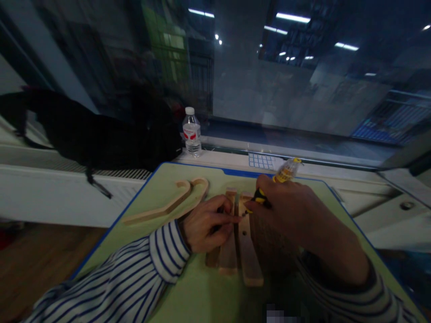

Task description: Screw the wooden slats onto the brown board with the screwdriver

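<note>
My right hand [289,211] grips a screwdriver [259,196] with a black and yellow collar and a see-through, yellowish handle end. Its tip points down at a hole near the upper part of a tapered wooden slat [251,260]. A second hole [244,233] shows lower on that slat. My left hand [208,224] lies over the neighbouring wooden slat [229,258], fingers curled together and one fingertip beside the screwdriver tip. Whatever those fingers pinch is too small to make out. Left of them lie wooden hook-shaped pieces [168,206], partly behind my left hand.
The pieces lie on a pale green table top [182,296] with a blue edge. Beyond it, a water bottle [192,133] and a blue-gridded sheet [261,160] are on the sill below a dark window. A black bag [101,134] sits at the left.
</note>
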`<state>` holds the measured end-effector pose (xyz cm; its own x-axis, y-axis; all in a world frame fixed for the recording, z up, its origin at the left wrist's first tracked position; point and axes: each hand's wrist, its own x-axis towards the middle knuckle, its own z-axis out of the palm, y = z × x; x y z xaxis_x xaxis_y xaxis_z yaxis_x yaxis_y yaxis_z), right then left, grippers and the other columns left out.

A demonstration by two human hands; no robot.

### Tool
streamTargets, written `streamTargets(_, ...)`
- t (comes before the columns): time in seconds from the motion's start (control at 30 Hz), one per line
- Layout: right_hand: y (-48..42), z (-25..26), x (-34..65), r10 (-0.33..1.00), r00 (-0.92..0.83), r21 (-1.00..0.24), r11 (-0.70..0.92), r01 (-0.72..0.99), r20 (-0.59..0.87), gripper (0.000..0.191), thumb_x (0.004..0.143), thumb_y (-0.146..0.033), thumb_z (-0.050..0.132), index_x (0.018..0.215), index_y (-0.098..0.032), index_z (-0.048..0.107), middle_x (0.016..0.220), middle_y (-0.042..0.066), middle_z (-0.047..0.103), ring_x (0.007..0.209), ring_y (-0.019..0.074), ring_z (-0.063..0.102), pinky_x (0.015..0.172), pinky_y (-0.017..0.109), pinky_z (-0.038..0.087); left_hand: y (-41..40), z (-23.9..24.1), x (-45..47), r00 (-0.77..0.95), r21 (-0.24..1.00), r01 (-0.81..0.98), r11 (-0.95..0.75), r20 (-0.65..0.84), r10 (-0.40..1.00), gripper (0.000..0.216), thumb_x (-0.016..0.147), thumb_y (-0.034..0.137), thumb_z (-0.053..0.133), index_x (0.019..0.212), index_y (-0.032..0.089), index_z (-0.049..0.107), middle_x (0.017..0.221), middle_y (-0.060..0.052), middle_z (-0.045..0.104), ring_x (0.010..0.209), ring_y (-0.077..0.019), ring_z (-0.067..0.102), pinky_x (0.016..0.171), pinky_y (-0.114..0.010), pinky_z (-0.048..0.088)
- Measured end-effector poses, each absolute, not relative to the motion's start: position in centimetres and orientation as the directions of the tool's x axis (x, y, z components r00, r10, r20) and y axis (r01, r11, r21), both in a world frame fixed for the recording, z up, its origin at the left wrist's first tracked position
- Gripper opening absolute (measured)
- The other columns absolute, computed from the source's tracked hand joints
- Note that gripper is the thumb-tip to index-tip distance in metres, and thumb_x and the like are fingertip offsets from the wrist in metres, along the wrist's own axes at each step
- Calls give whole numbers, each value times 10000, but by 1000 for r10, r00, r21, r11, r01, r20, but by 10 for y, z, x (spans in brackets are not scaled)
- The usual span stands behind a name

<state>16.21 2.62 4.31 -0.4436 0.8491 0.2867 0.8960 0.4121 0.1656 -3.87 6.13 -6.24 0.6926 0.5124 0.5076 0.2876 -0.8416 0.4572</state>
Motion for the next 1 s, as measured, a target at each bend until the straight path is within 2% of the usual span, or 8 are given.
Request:
streamTargets(0.17,21,47,158,852,-460,163,432,887,248,224,903,-394,417,879,-188,501,624,38,645,543,189,603,477,284,198,57,-50,-33,595,487,380,-786,522,611,281,833,186,491,1062,153,649,920,-78,607,846,-156,574,768,-280,477)
streamTargets(0.27,20,47,159,849,-470,165,441,882,243,218,904,-381,428,882,-178,506,655,54,654,582,208,621,480,289,208,54,-31,-24,529,489,472,-734,509,679,247,805,246,566,1018,149,642,977,-78,631,910,-175,587,812,-291,469)
streamTargets(0.4,20,44,163,843,-480,155,455,877,243,244,912,-393,415,911,-167,507,676,56,653,599,218,619,486,295,215,56,-6,-11,592,463,567,-681,346,728,255,777,361,632,945,171,654,870,-31,644,745,-151,584,706,-275,456)
streamTargets(0.47,21,43,164,845,-477,152,452,879,241,257,913,-399,413,927,-161,507,685,61,653,599,221,617,486,297,212,60,0,-7,590,459,594,-661,310,746,181,790,320,625,869,161,663,797,-17,638,695,-137,570,651,-249,431)
streamTargets(0.63,22,47,165,846,-483,122,468,875,227,270,910,-417,411,915,-165,509,686,63,654,601,231,619,491,299,211,67,-3,-8,644,476,535,-698,305,702,198,835,320,583,767,151,659,712,-2,618,661,-115,556,590,-213,384)
streamTargets(0.83,19,55,168,835,-521,-18,532,846,177,126,885,-313,460,930,-207,513,764,19,665,668,201,630,526,287,264,68,-2,-10,680,476,473,-741,338,651,171,827,307,605,767,156,658,709,10,611,649,-101,554,597,-204,377)
streamTargets(1.0,19,56,167,816,-550,25,555,832,177,119,893,-314,447,875,-216,513,708,4,642,613,189,613,511,287,251,68,2,-11,707,489,440,-753,328,626,128,811,245,633,719,157,652,663,27,600,634,-93,559,594,-195,373)
